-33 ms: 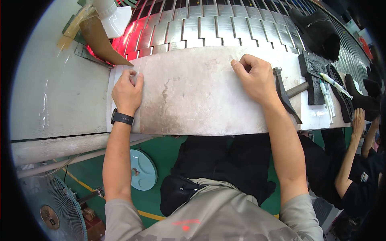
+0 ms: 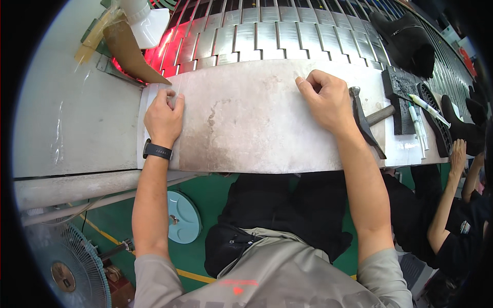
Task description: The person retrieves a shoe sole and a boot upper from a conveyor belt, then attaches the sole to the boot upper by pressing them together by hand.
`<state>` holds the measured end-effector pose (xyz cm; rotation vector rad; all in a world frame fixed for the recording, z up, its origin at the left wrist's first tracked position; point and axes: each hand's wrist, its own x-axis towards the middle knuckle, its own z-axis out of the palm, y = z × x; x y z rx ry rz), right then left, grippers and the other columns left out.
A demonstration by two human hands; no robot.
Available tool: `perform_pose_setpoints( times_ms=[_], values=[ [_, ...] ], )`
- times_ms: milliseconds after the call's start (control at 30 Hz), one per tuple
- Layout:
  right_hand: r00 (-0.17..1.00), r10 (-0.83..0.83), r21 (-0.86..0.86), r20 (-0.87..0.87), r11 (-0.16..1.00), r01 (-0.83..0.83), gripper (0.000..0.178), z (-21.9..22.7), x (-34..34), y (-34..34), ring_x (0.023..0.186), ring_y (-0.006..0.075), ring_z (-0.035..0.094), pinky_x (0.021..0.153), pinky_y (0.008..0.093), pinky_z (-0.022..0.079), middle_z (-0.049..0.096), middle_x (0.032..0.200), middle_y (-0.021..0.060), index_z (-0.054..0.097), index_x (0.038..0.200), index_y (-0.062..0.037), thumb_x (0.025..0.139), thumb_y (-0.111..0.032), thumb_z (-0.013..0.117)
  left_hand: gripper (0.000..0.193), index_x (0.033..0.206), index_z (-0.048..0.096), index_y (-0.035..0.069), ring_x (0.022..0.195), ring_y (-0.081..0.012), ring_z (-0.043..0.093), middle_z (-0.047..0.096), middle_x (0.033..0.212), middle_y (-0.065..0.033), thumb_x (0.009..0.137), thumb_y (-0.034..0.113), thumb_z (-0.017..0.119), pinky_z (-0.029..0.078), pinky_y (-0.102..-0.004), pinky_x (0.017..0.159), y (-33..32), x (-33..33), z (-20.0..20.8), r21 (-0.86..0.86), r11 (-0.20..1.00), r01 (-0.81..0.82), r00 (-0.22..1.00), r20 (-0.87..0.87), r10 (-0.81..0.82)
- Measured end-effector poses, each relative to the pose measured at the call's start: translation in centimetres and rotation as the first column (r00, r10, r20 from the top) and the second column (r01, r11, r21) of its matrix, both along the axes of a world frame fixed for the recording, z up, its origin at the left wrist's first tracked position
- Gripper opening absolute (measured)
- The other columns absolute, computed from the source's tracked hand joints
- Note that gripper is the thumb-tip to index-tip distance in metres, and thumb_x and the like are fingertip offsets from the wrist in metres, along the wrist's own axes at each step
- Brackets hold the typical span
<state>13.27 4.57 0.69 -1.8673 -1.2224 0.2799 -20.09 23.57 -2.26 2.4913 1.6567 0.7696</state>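
My left hand [image 2: 165, 117], with a black band on its wrist, rests at the left end of a pale, stained work board [image 2: 246, 123]. Its fingers are loosely curled and nothing shows in them. Toward the board's right side lies my right hand [image 2: 325, 100], closed in a loose fist, thumb against the curled forefinger, with no object visible in it. Just right of that hand is a hammer [image 2: 361, 120] with a metal head and a short handle [image 2: 381, 115]. Past it sit a dark block [image 2: 401, 95], several syringe-like tubes [image 2: 417, 126] and a dark shoe sole [image 2: 434, 115].
A slatted metal conveyor [image 2: 257, 36] runs along the board's far edge, carrying a black boot [image 2: 405, 41]. A bent brown sheet [image 2: 131, 49] and white nozzle [image 2: 149, 23] stand far left. Below are a fan [image 2: 67, 267] and blue round stool [image 2: 183, 218]. A co-worker's hand [image 2: 458, 151] touches another boot.
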Motion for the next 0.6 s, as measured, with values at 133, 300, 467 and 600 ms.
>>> perform_pose_setpoints(
  times_ms=[133, 300, 467, 600],
  values=[
    [1.000, 0.012, 0.035, 0.016, 0.999, -0.013, 0.034, 0.4, -0.2, 0.1, 0.059, 0.0272, 0.061, 0.062, 0.0407, 0.049, 0.064, 0.066, 0.0175, 0.069, 0.078, 0.0028, 0.096, -0.026, 0.077, 0.031, 0.108, 0.074, 0.008, 0.072, -0.0332, 0.068, 0.067, 0.077, -0.0105, 0.097, 0.037, 0.076, 0.052, -0.0481, 0.067, 0.0, -0.2, -0.2, 0.030, 0.999, 0.013, 1.000, 0.028, -0.014],
    [1.000, 0.011, 0.028, 0.025, 1.000, -0.012, 0.034, 0.4, 0.1, 0.2, 0.058, 0.0266, 0.057, 0.061, 0.0403, 0.048, 0.062, 0.065, 0.0167, 0.067, 0.079, 0.0036, 0.097, -0.024, 0.076, 0.031, 0.107, 0.074, 0.008, 0.074, -0.0339, 0.070, 0.069, 0.078, -0.0103, 0.096, 0.037, 0.077, 0.054, -0.0485, 0.069, -0.2, 0.4, 0.6, -0.007, 1.000, -0.010, 1.000, 0.006, 0.010],
    [0.999, 0.012, -0.015, 0.031, 1.000, -0.011, 0.035, 0.3, 0.3, 0.1, 0.059, 0.0203, 0.056, 0.060, 0.0379, 0.047, 0.061, 0.064, 0.0131, 0.067, 0.079, 0.0034, 0.099, -0.024, 0.076, 0.031, 0.108, 0.074, 0.009, 0.075, -0.0349, 0.070, 0.069, 0.078, -0.0100, 0.097, 0.037, 0.076, 0.054, -0.0489, 0.069, -0.2, 0.3, 0.6, 0.010, 1.000, 0.004, 1.000, 0.029, -0.004],
    [1.000, 0.015, 0.009, 0.009, 1.000, -0.015, 0.035, 0.5, -0.2, 0.0, 0.059, 0.0193, 0.055, 0.060, 0.0376, 0.047, 0.061, 0.064, 0.0127, 0.067, 0.078, 0.0031, 0.099, -0.024, 0.076, 0.031, 0.107, 0.073, 0.008, 0.075, -0.0354, 0.070, 0.069, 0.079, -0.0103, 0.097, 0.037, 0.076, 0.053, -0.0495, 0.069, -0.5, -0.1, 0.7, 0.006, 1.000, -0.003, 1.000, 0.004, 0.003]
  ],
)
